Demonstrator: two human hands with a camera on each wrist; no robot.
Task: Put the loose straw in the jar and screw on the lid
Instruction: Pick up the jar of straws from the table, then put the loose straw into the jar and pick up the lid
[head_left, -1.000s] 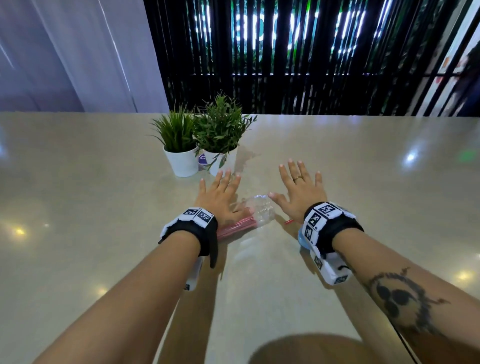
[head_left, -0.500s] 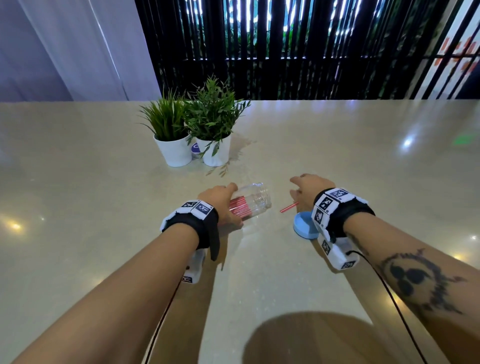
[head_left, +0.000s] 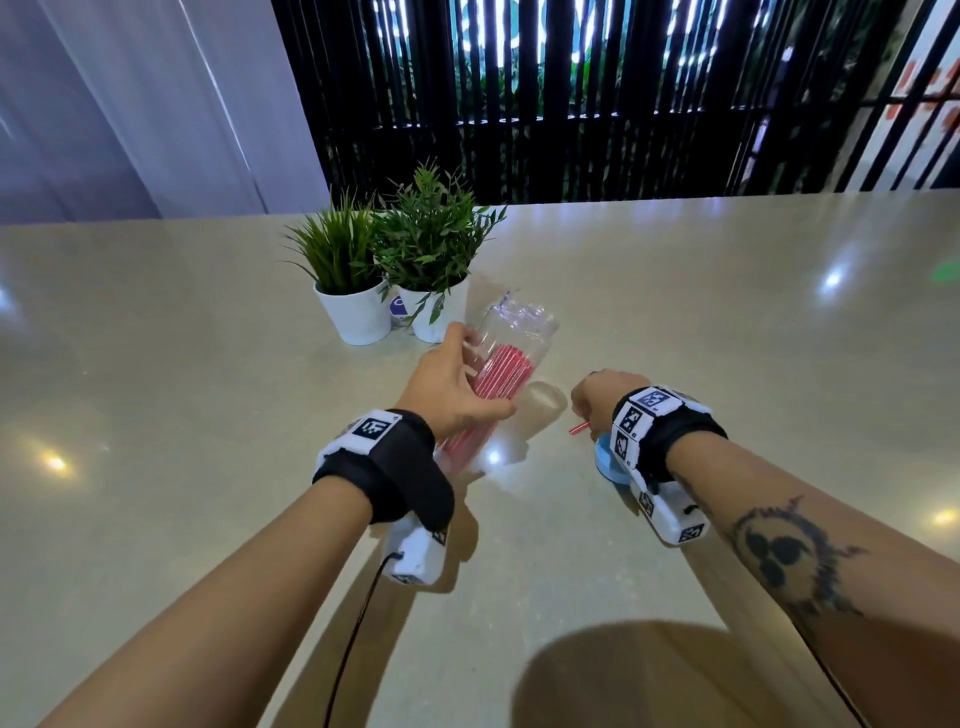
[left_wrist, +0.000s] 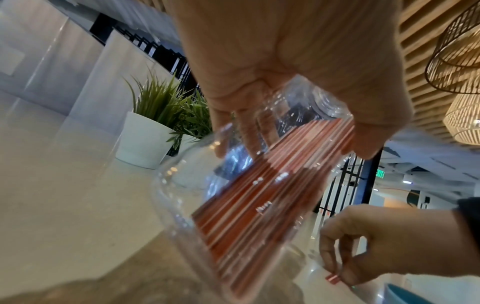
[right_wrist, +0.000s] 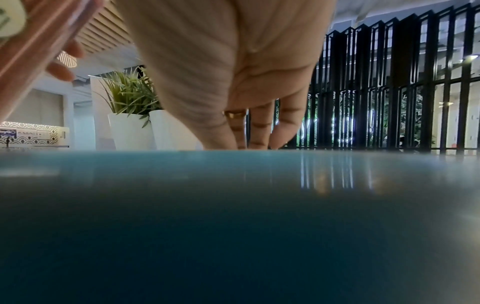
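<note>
My left hand (head_left: 464, 378) grips a clear plastic jar (head_left: 511, 343) that holds a bundle of red straws (head_left: 498, 379). The jar is tilted, with its ridged far end raised off the table. The left wrist view shows my left hand (left_wrist: 285, 86) wrapped round the jar (left_wrist: 241, 201). To the right, my right hand (head_left: 589, 408) rests low on the table and pinches the loose red straw (head_left: 578, 429); its fingers (left_wrist: 345, 265) hold the straw's end (left_wrist: 333, 277). The blue lid (head_left: 609, 466) lies on the table under my right wrist and fills the lower right wrist view as the lid (right_wrist: 233, 205).
Two small green plants in white pots (head_left: 358, 317) (head_left: 436, 312) stand just beyond the jar on the beige table (head_left: 182, 415). Black vertical slats (head_left: 571, 104) run behind the table's far edge. A cable (head_left: 348, 649) hangs from my left wrist.
Both hands lay flat over the lying jar a second ago. Since then the left hand has grasped the jar and tipped its far end upward; the right hand has pinched the loose straw.
</note>
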